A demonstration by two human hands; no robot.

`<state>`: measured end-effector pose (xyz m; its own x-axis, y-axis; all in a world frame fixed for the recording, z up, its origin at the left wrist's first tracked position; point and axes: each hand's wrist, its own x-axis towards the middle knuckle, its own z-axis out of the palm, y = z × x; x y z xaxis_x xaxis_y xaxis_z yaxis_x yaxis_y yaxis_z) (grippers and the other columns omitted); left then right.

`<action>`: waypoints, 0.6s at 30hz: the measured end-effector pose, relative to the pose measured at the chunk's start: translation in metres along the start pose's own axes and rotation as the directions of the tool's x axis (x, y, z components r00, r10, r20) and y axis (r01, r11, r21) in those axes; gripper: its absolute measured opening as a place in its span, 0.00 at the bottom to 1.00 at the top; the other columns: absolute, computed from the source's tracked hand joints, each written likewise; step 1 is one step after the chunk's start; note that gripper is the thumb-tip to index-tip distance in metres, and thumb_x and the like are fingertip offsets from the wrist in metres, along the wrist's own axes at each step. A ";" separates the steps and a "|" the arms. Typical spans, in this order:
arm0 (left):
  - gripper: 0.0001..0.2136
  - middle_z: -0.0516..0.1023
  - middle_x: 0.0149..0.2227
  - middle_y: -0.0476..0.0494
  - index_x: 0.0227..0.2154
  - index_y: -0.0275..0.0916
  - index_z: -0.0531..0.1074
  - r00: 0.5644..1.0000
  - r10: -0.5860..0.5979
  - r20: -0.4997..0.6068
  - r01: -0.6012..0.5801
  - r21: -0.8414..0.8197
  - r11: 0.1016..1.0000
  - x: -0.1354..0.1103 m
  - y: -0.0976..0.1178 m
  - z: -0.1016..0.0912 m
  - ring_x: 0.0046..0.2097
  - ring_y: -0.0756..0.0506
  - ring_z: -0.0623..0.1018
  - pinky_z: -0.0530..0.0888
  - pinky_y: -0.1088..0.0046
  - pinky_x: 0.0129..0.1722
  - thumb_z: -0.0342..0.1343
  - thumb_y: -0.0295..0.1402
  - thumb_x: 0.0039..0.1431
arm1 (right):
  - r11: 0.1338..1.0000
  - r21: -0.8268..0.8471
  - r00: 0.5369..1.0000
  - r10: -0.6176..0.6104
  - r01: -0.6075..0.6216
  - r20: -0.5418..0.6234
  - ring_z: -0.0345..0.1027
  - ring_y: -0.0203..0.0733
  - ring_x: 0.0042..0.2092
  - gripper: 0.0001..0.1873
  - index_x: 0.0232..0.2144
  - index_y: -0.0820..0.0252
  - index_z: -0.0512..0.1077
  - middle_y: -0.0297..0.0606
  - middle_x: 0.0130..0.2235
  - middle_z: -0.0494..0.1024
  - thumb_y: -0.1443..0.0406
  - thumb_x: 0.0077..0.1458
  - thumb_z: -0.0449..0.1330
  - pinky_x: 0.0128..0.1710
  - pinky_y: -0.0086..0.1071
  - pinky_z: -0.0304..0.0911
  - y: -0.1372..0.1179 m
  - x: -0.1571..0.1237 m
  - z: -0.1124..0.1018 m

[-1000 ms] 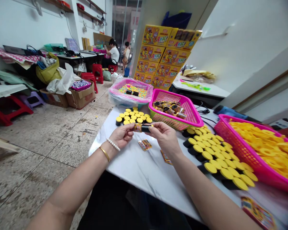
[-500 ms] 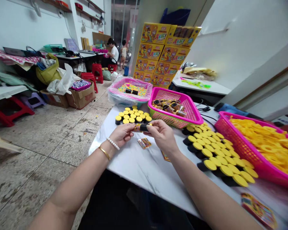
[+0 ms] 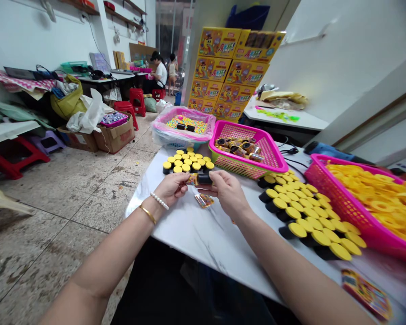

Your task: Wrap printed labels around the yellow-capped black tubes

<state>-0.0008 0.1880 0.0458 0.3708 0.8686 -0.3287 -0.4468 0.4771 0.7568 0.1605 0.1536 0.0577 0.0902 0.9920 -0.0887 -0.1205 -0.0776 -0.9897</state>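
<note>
Above the white table, my left hand [image 3: 172, 189] pinches the end of a small printed plastic wrapper [image 3: 192, 179]. My right hand [image 3: 229, 192] is closed around the end of a small black cup [image 3: 205, 179], which lies on its side. The wrapper sits at the cup's left end; I cannot tell how far it covers the cup. Below the hands a flat printed wrapper [image 3: 204, 200] lies on the table. Behind them stand several black cups with yellow lids [image 3: 186, 167]. Right of my right hand are rows of more yellow-lidded cups [image 3: 299, 212].
A pink basket [image 3: 274, 158] holds wrapped cups. Left of it, a plastic-lined basket [image 3: 159, 126] contains coloured beads. Yellow rings [image 3: 375, 194] fill another pink basket [image 3: 331, 189]. Printed wrappers [image 3: 367, 293] lie near right, and yellow boxes [image 3: 219, 67] are stacked behind. People [image 3: 160, 74] are farther back.
My right hand has shifted slightly along the cup, its fingers now straighter. Both hands stay in nearly the same place, and the view has tilted a little.
</note>
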 end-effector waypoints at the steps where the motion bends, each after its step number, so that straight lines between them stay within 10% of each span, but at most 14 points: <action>1: 0.10 0.68 0.20 0.51 0.25 0.33 0.67 1.000 0.001 -0.003 -0.001 -0.003 1.000 0.001 0.000 0.000 0.15 0.59 0.63 0.49 0.86 0.10 0.54 0.24 0.63 | 0.999 0.025 0.999 0.044 -0.045 0.017 0.80 0.43 0.30 0.16 0.31 0.58 0.67 0.36 0.30 0.81 0.53 0.52 0.66 0.32 0.37 0.78 -0.001 0.000 0.000; 6: 0.08 0.72 0.22 0.48 0.28 0.31 0.69 0.999 -0.040 0.012 0.040 -0.028 0.999 0.003 0.000 -0.003 0.15 0.59 0.65 0.51 0.86 0.09 0.52 0.23 0.64 | 0.996 0.025 0.996 0.080 -0.081 0.029 0.80 0.43 0.29 0.15 0.31 0.57 0.66 0.37 0.30 0.81 0.54 0.54 0.64 0.33 0.38 0.78 0.000 0.001 0.001; 13: 0.10 0.73 0.23 0.47 0.28 0.30 0.70 0.997 -0.078 0.018 0.079 -0.103 0.991 0.001 0.003 -0.002 0.14 0.60 0.61 0.50 0.87 0.09 0.49 0.23 0.66 | 0.827 -0.405 0.900 -0.436 0.390 -0.025 0.76 0.40 0.29 0.14 0.34 0.55 0.66 0.33 0.28 0.77 0.55 0.50 0.65 0.32 0.34 0.73 0.011 -0.007 0.002; 18: 0.10 0.74 0.23 0.47 0.28 0.30 0.70 0.996 -0.092 -0.008 0.090 -0.135 0.987 0.000 0.006 -0.001 0.15 0.59 0.63 0.51 0.87 0.09 0.49 0.24 0.66 | 0.703 -0.551 0.860 -0.508 0.449 0.053 0.70 0.38 0.25 0.10 0.34 0.55 0.66 0.32 0.26 0.76 0.58 0.53 0.61 0.26 0.31 0.67 0.012 -0.006 -0.002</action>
<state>-0.0037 0.1909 0.0495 0.4036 0.8223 -0.4011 -0.5178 0.5667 0.6409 0.1608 0.1462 0.0458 0.0861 0.8976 0.4323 0.5010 0.3360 -0.7975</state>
